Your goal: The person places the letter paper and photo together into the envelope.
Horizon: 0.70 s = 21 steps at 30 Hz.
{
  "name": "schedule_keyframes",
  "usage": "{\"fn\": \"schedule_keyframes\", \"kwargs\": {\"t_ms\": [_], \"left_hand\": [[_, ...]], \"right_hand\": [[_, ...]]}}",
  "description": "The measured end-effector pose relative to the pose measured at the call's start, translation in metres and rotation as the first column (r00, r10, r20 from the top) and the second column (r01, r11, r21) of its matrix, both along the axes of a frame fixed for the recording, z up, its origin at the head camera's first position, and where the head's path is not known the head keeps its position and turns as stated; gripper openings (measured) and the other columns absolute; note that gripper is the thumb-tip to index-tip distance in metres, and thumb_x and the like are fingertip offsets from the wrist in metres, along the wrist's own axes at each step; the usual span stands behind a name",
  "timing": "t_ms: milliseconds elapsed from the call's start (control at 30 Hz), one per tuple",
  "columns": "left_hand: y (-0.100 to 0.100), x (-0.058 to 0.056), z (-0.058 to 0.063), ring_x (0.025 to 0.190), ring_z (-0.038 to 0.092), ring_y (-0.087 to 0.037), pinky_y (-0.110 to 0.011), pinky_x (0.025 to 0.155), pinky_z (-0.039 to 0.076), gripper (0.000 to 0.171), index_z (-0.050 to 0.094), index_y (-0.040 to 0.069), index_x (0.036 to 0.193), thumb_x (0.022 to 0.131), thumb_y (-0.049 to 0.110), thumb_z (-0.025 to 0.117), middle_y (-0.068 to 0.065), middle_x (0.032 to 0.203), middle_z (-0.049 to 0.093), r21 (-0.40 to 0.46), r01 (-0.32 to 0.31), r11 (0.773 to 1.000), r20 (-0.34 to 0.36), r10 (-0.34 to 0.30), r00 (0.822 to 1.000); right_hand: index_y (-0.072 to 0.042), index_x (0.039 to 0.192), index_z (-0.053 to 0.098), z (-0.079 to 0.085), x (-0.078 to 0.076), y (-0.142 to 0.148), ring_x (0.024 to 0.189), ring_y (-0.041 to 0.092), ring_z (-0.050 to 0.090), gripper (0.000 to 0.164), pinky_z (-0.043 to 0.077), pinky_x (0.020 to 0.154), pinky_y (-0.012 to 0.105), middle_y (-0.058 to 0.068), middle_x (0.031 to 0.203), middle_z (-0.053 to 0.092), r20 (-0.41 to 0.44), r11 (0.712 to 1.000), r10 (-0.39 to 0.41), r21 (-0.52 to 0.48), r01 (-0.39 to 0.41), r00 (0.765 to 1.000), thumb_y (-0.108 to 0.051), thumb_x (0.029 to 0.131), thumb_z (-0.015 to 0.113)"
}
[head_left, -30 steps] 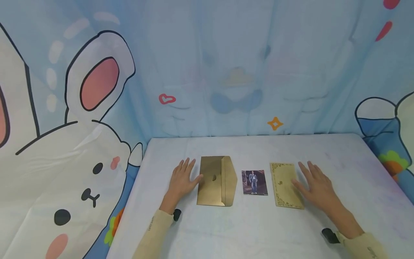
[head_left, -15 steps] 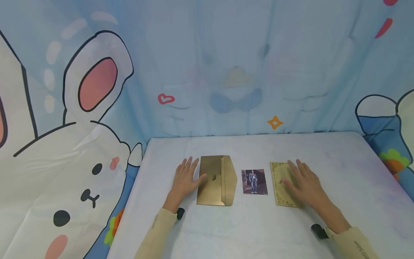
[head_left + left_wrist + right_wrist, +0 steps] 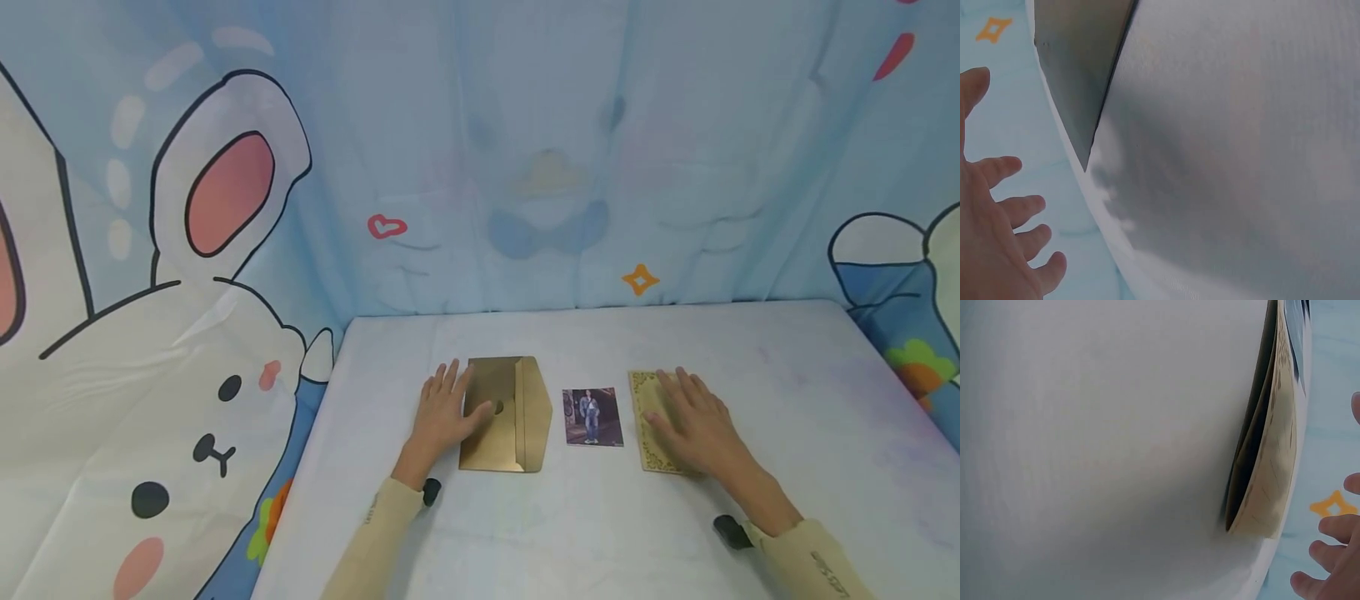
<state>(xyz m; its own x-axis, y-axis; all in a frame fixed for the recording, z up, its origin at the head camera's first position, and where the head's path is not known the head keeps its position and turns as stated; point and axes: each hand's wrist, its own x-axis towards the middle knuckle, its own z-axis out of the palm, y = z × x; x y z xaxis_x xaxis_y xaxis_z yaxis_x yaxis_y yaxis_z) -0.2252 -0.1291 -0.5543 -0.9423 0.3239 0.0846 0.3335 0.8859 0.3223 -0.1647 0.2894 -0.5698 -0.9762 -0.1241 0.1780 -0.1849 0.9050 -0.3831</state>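
In the head view, your spread left hand (image 3: pixel 441 418) partly hides the envelope (image 3: pixel 498 437); your spread right hand (image 3: pixel 699 423), the card (image 3: pixel 657 454).

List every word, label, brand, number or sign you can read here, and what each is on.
Nothing can be read for certain.
Right sleeve: dark lettering, too small and blurred.
Left sleeve: dark lettering, likewise unreadable.
Gold envelope: small dark mark, too small to make out.
Photo, gold card: no legible text.
Backdrop: cartoon drawings, no words seen.
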Motion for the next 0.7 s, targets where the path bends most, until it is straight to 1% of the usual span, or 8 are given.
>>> {"fn": "schedule_keyframes", "kwargs": {"t_ms": [67, 167, 333, 467, 567, 700], "left_hand": [[0.002, 0.0, -0.001, 0.154, 0.019, -0.039, -0.058, 0.122, 0.019, 0.078, 0.03, 0.017, 0.159, 0.098, 0.062, 0.048, -0.015, 0.167, 0.023, 0.011, 0.001, 1.0, 0.001, -0.001, 1.0], [0.005, 0.0, -0.003, 0.154, 0.021, -0.04, -0.058, 0.121, 0.021, 0.077, 0.031, 0.016, 0.159, 0.099, 0.061, 0.047, -0.016, 0.166, 0.024, 0.018, 0.01, 1.0, 0.005, -0.01, 1.0], [0.013, 0.0, -0.004, 0.154, 0.021, -0.038, -0.056, 0.121, 0.023, 0.078, 0.028, 0.018, 0.16, 0.099, 0.064, 0.043, -0.016, 0.167, 0.023, -0.022, 0.02, 1.0, 0.028, -0.02, 0.999], [0.018, 0.001, -0.004, 0.154, 0.021, -0.038, -0.055, 0.121, 0.024, 0.079, 0.027, 0.02, 0.161, 0.099, 0.064, 0.045, -0.015, 0.167, 0.023, -0.049, 0.033, 0.998, 0.038, -0.031, 0.999], [0.022, 0.002, -0.006, 0.154, 0.022, -0.038, -0.055, 0.121, 0.025, 0.078, 0.027, 0.019, 0.16, 0.099, 0.063, 0.046, -0.015, 0.167, 0.023, -0.068, 0.045, 0.997, 0.039, -0.042, 0.998], [0.025, 0.002, -0.01, 0.154, 0.023, -0.037, -0.053, 0.12, 0.027, 0.077, 0.027, 0.019, 0.16, 0.1, 0.063, 0.045, -0.015, 0.166, 0.024, -0.093, 0.057, 0.994, 0.039, -0.053, 0.998]], "right_hand": [[-0.011, 0.161, 0.021, -0.001, -0.001, -0.003, 0.147, 0.056, 0.018, 0.076, 0.019, 0.108, 0.076, 0.033, 0.161, 0.02, 0.005, 1.0, 0.005, 0.0, -0.005, 1.0, -0.049, 0.102, 0.051], [-0.007, 0.159, 0.024, -0.001, -0.003, -0.007, 0.147, 0.055, 0.019, 0.077, 0.019, 0.108, 0.075, 0.033, 0.161, 0.02, 0.009, 1.0, 0.018, -0.006, -0.018, 1.0, -0.05, 0.102, 0.052], [0.0, 0.156, 0.029, -0.001, -0.005, -0.016, 0.147, 0.055, 0.02, 0.079, 0.02, 0.108, 0.075, 0.034, 0.16, 0.023, -0.001, 0.998, 0.057, -0.023, -0.057, 0.998, -0.048, 0.1, 0.056], [-0.003, 0.158, 0.027, -0.005, -0.009, -0.027, 0.147, 0.055, 0.021, 0.079, 0.02, 0.109, 0.074, 0.033, 0.16, 0.023, -0.002, 0.997, 0.074, -0.019, -0.074, 0.997, -0.049, 0.1, 0.057], [-0.007, 0.158, 0.027, -0.007, -0.011, -0.036, 0.147, 0.055, 0.02, 0.079, 0.019, 0.111, 0.073, 0.033, 0.16, 0.024, 0.002, 0.996, 0.081, -0.028, -0.081, 0.997, -0.049, 0.099, 0.058], [-0.007, 0.158, 0.03, -0.007, -0.014, -0.049, 0.147, 0.055, 0.021, 0.078, 0.019, 0.113, 0.072, 0.033, 0.16, 0.024, 0.005, 0.995, 0.096, -0.012, -0.096, 0.995, -0.048, 0.099, 0.059]]}}
